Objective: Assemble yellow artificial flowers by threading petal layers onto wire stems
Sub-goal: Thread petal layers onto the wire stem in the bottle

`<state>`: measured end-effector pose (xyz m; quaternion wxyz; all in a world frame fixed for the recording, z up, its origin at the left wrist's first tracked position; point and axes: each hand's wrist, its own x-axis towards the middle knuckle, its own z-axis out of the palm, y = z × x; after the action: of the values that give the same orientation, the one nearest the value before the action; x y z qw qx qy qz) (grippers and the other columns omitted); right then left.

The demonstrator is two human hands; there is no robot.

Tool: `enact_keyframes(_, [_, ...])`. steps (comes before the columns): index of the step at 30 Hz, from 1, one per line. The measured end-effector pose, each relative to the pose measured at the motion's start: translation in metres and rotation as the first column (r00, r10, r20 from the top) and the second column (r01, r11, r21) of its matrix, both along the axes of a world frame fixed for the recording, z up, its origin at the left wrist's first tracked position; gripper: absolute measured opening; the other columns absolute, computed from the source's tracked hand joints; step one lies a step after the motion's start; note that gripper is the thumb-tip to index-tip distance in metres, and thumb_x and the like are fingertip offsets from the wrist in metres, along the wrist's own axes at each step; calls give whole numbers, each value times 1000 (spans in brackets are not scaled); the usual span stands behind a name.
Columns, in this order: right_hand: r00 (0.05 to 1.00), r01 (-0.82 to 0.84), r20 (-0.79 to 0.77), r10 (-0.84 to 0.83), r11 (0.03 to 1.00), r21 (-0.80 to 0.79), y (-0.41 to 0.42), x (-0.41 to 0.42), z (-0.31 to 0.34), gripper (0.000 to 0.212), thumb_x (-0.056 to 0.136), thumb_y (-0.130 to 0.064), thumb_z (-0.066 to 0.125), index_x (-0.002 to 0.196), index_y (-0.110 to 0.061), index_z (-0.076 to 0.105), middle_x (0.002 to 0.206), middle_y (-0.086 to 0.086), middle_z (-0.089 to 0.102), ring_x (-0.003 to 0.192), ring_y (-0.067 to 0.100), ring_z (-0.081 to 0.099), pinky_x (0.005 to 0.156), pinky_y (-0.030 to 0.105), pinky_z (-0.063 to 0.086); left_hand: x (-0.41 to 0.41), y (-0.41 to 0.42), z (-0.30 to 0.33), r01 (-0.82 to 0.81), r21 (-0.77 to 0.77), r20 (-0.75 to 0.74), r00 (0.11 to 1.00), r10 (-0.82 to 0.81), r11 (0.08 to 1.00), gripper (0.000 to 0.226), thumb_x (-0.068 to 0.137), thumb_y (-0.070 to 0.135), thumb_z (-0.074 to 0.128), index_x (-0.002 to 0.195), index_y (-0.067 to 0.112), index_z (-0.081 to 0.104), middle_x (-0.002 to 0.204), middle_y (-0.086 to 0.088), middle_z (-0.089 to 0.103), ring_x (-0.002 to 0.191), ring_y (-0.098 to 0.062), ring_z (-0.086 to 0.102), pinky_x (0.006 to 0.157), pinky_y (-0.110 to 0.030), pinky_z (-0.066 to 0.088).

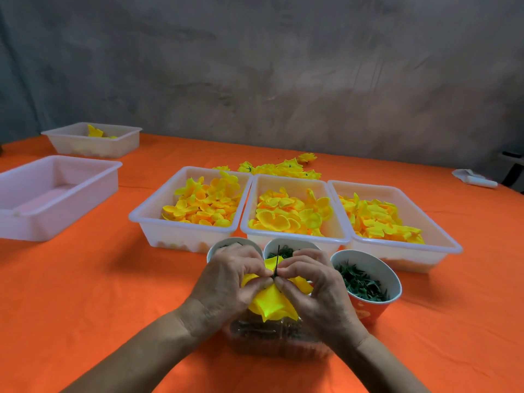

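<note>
Near the table's front edge, my left hand [226, 282] and my right hand [314, 287] meet, both pinching a yellow flower [272, 303] of stacked petal layers around a thin dark wire stem [277, 260] that sticks up between my fingertips. Behind them three white trays hold loose yellow petals: a left tray [147, 219], a middle tray [295, 178] and a right tray [442, 239]. A pile of finished yellow flowers [283, 167] lies on the orange cloth beyond the trays.
Three paper cups stand just behind my hands; the right cup [368, 279] holds green pieces. A clear plastic box [269, 338] of dark parts sits under my hands. An empty white tray [51, 194] and another tray [93, 140] with a few flowers are at left.
</note>
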<state>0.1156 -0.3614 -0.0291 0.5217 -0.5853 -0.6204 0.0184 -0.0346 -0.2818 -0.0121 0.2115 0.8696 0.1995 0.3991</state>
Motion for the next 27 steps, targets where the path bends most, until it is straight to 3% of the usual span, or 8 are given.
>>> enact_keyframes(5, [986, 57, -151, -62, 998, -42, -1, -9, 5, 14, 66, -16, 84, 67, -25, 73, 77, -13, 68, 95, 8, 58, 81, 22, 46, -1, -2, 11, -29, -162, 96, 994, 45, 986, 15, 76, 22, 66, 79, 12, 75, 84, 3, 72, 86, -10, 66, 81, -32, 51])
enact_keyframes(7, [985, 76, -154, -80, 996, -35, 0, -13, 5, 12, 67, -20, 83, 66, -24, 73, 77, -12, 68, 94, 9, 57, 80, 23, 46, 1, -4, 13, -11, -200, 129, 991, 37, 980, 4, 77, 18, 74, 78, 15, 75, 80, 5, 71, 81, -7, 66, 79, -32, 52])
enact_keyframes(11, [987, 75, -139, -78, 997, -28, 0, -11, 3, 14, 68, -18, 83, 63, -20, 70, 77, -10, 67, 94, 15, 57, 79, 30, 47, 7, -5, 15, 19, -242, 154, 988, 19, 970, 7, 74, 11, 79, 71, 14, 73, 73, 4, 69, 75, -9, 65, 75, -37, 52])
enact_keyframes(18, [992, 45, -124, -39, 998, 51, 7, -9, -11, 15, 69, -24, 75, 62, -13, 67, 89, -9, 65, 100, 16, 56, 84, 33, 45, 11, 1, 12, 36, -156, 120, 993, -18, 987, 12, 75, 23, 70, 69, 13, 69, 72, 3, 64, 74, -17, 61, 70, -42, 48])
enact_keyframes(22, [993, 46, -113, -35, 994, 99, 9, -7, -17, 16, 72, -28, 73, 64, -16, 66, 92, -9, 65, 99, 11, 55, 85, 28, 43, 12, 2, 11, 42, -129, 128, 991, -26, 991, 11, 73, 23, 69, 66, 15, 67, 70, 2, 63, 73, -19, 60, 70, -42, 48])
enact_keyframes(27, [993, 44, -111, -34, 996, 82, 7, -10, -16, 13, 71, -23, 75, 66, -14, 67, 91, -5, 67, 99, 17, 56, 85, 34, 45, 11, -1, 12, 43, -159, 138, 990, -21, 986, 10, 74, 21, 71, 67, 15, 68, 71, 2, 64, 74, -18, 60, 71, -41, 48])
